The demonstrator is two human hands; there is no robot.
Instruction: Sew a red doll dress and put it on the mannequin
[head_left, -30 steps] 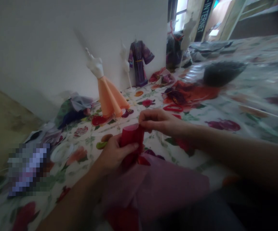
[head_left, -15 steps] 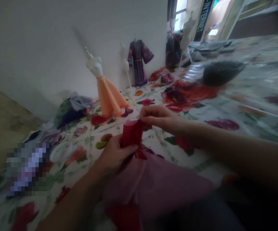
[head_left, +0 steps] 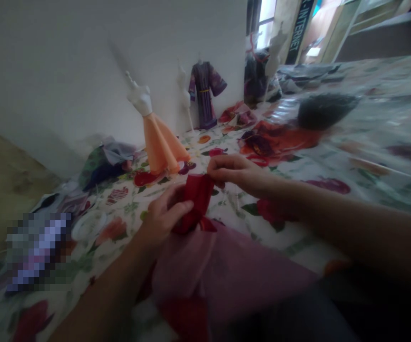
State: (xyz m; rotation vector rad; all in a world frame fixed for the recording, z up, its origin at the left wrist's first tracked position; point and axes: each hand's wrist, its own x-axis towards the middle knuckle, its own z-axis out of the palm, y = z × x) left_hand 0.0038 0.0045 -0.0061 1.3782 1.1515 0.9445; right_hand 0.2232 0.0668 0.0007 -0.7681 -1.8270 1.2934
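Note:
A small doll-sized garment sits between my hands, with a red upper piece (head_left: pixel 198 192) and a wide mauve lower part (head_left: pixel 234 273). More red cloth shows at its bottom edge. My left hand (head_left: pixel 166 211) is closed around the left side of the red piece, thumb in front and fingers curled behind it. At the top right corner of the red piece, my right hand (head_left: pixel 228 169) pinches the cloth between thumb and fingertips. The lower part of the garment spreads toward my lap.
Beyond my hands stands a small white mannequin (head_left: pixel 141 99) in an orange skirt (head_left: pixel 158 145). A purple robe (head_left: pixel 204 95) is by the wall. Orange-red cloth (head_left: pixel 281 137) and a black bundle (head_left: pixel 324 110) lie right on the fruit-patterned tablecloth (head_left: pixel 119 216). Fabric scraps (head_left: pixel 110 156) lie left.
My left hand has shifted slightly left and up on the red piece, its thumb now higher. My right hand keeps its pinch at the corner, nearly still.

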